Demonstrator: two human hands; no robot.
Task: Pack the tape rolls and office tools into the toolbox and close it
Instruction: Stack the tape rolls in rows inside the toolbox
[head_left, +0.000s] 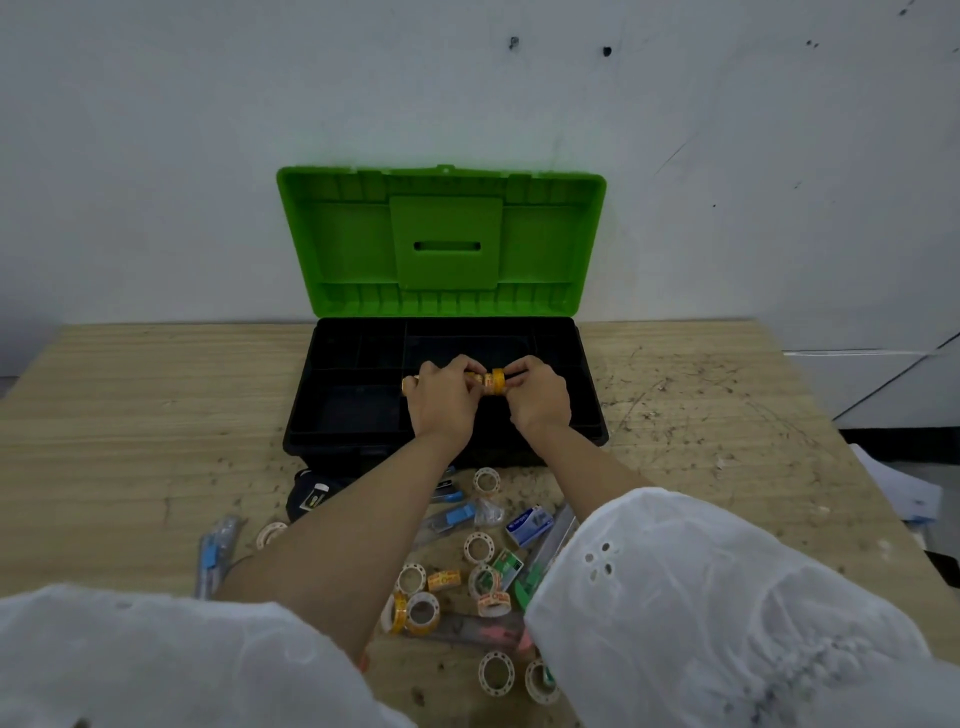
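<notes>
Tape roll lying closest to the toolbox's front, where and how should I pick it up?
Come from straight above, I'd say. The tape roll lies flat on the table, hole up, so set the grip across its ring: one finger inside the core, thumb on the outer wall.

The toolbox (587, 415) stands open from above and in front; its raised lid (441, 239) walls off the back. Left and right of it you have bare table (156, 405). In front of it, scattered rolls (487, 479) and tools (452, 517) crowd the way.
</notes>
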